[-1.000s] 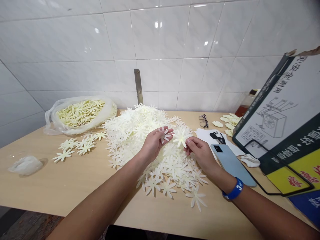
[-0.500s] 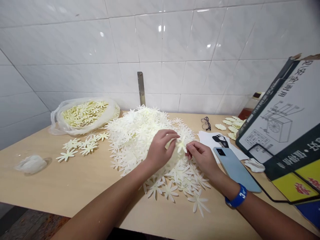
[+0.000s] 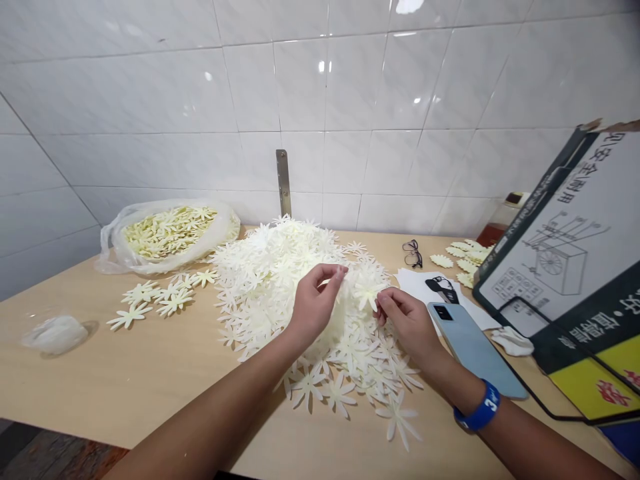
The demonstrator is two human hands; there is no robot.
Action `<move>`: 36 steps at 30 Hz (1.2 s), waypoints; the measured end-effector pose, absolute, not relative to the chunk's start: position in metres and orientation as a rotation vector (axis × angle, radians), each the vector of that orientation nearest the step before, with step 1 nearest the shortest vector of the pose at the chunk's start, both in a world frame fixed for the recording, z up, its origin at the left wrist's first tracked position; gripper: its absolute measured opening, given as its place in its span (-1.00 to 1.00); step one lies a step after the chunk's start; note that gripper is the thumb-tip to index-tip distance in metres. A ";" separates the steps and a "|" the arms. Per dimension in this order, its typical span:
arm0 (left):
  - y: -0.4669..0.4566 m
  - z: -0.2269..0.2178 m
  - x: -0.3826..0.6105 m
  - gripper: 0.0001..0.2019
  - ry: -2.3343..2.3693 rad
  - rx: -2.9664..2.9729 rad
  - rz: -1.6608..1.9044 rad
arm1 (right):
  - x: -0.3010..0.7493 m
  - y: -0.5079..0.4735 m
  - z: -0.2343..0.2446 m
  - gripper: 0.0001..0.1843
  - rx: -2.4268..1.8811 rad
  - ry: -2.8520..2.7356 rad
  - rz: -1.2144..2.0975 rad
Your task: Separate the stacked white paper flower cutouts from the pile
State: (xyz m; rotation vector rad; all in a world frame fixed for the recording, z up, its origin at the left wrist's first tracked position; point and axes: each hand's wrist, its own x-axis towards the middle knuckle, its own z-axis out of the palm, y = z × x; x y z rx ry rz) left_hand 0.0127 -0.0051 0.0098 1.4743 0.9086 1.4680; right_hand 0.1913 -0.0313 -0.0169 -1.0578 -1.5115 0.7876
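A large heap of white flower-shaped cutouts (image 3: 280, 260) lies in front of me on the table. My right hand (image 3: 407, 323) pinches one pale flower cutout (image 3: 367, 295) by a petal, holding it above the heap's right side. My left hand (image 3: 315, 300) is over the middle of the heap, a little left of that flower. Its thumb and index fingertip are pressed together, and whatever they may hold is too small to make out. Several yellowish flower cutouts (image 3: 174, 303) lie loose left of the heap.
A plastic bag (image 3: 113, 250) full of yellowish cutouts stands at the back left, with a crumpled clear bag (image 3: 56, 335) nearer. On the right are glasses (image 3: 413, 254), keys (image 3: 441, 289), a light blue phone (image 3: 477, 350), a bottle (image 3: 500, 220) and a large printed box (image 3: 565, 267).
My left thumb and fingers have closed together and drawn slightly left, away from the flower cutout. My right hand keeps its pinch on the flower. The view has shifted a little.
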 end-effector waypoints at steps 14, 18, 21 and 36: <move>0.011 0.006 0.003 -0.61 0.991 1.252 1.379 | 0.193 -0.030 -0.019 -0.66 -1.081 -1.456 0.798; 0.013 0.005 0.002 -0.69 1.027 1.249 1.337 | 0.192 -0.030 -0.019 -0.67 -1.075 -1.457 0.806; 0.012 0.005 0.001 -0.72 1.169 1.433 1.303 | 0.191 -0.031 -0.019 -0.68 -1.074 -1.460 0.806; -0.014 0.007 0.015 -0.78 0.836 2.023 1.231 | 0.185 -0.038 -0.021 -0.67 -1.048 -1.559 0.785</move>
